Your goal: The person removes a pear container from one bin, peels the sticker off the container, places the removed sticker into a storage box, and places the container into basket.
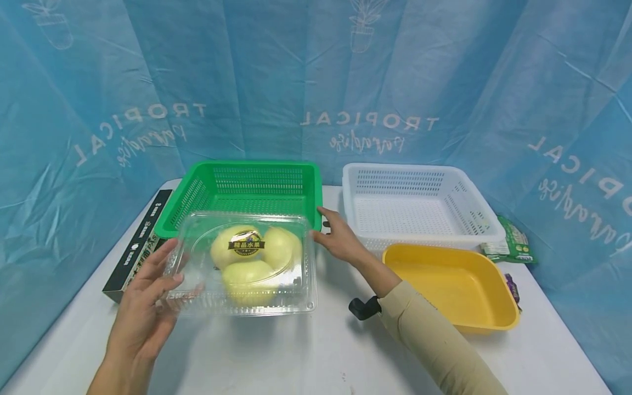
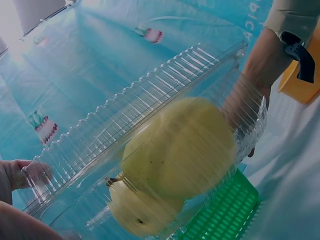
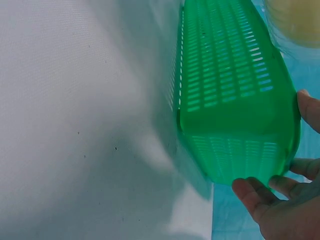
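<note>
Apparently partway: fruit clamshell box (image 1: 197, 247) in hand, not yet set down

Just left of the middle of the head view, the clear box hangs above the white table (image 1: 336, 351), in front of the green basket (image 1: 261, 166). Its lid looks closed over three pale yellow fruits (image 1: 252, 269), with a black-and-gold label (image 1: 246, 246) on top. The left hand (image 1: 145, 302), lower left, pinches the box's left edge, thumb above and fingers beneath. The right hand (image 1: 340, 238), at centre, has its fingers spread at the green basket's right rim; whether they press on it, I cannot tell.

So far, I judge, the lifting is done; opening the lid or putting the box to rest is not.

Farther out, a black printed carton (image 1: 140, 241) lies at the left. A white basket (image 1: 419, 240) stands right of centre, a yellow basin (image 1: 449, 296) below it, with a green packet (image 1: 515, 244) and a purple wrapper (image 1: 513, 288) near the right edge. Blue cloth (image 1: 296, 66) fills the upper frame.
</note>
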The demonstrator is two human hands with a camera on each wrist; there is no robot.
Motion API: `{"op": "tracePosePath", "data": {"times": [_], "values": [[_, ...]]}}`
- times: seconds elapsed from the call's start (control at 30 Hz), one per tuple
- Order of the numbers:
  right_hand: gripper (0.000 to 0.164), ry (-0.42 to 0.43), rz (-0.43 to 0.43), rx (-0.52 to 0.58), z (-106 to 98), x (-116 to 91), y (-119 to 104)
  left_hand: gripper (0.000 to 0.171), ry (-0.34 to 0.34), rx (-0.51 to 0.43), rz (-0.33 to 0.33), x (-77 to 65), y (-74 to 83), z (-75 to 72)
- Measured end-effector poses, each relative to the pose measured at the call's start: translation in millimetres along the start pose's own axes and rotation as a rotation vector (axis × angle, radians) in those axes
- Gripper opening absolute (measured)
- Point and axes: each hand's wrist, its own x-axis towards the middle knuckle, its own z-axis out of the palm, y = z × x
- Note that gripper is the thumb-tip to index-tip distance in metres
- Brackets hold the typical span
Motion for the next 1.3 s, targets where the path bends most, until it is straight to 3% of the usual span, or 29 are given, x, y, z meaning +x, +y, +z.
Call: {"op": "tracePosePath", "data": {"times": [0.5,0.8,1.3], "values": [[0.073,-0.002,0.017,-0.016,1,0,1,0.059,0.038,0.02,-0.083,-21.7,-30.7,-10.0],[0.075,-0.009,0.016,-0.014,0,-1,2,0.059,0.081,0.103,-0.13,-24.1,-47.5,-8.7],[0.075,-0.016,0.018,-0.002,0,-2,2,0.063,0.136,0.122,-0.217,-18.5,-62.8,1.6]]}}
